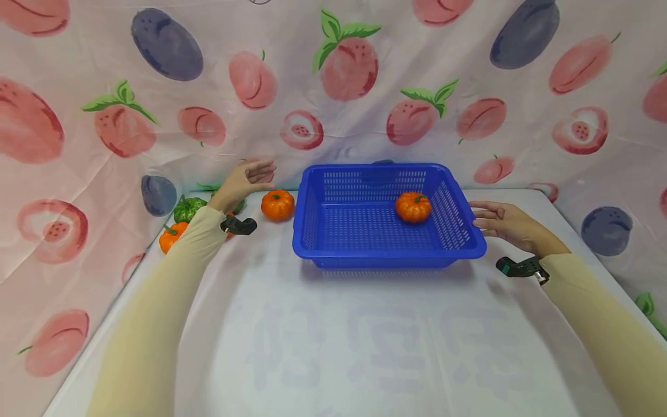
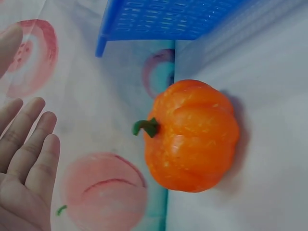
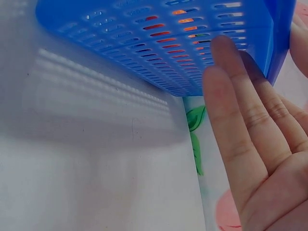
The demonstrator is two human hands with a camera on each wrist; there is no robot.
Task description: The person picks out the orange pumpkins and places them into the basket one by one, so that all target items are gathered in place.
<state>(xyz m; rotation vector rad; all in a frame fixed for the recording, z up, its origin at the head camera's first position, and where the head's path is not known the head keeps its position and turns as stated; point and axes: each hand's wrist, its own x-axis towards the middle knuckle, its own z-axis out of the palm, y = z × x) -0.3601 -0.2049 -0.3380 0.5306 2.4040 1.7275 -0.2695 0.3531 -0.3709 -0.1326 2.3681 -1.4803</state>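
Head view: left sleeve (image 1: 156, 313) partly covers the far-left orange pumpkin (image 1: 169, 237); a green pumpkin (image 1: 239, 207) is mostly hidden behind the left grip (image 1: 245, 180). That sleeve and the right sleeve (image 1: 599, 318) run out of frame. Pale marks (image 1: 388, 333) on the bench (image 1: 229, 359) too faint to read. Left wrist view: basket (image 2: 159, 19) cropped at top, left grip cropped at left. Right wrist view: pumpkin inside basket (image 1: 413, 208) shows only through slots; right grip (image 3: 262, 139) cropped, fingertip contact unclear.

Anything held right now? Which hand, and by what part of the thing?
Left hand: nothing held; apart from the pumpkin left of the basket. Right hand: fingers straight at the basket's right side; no closed hold visible, contact unclear.
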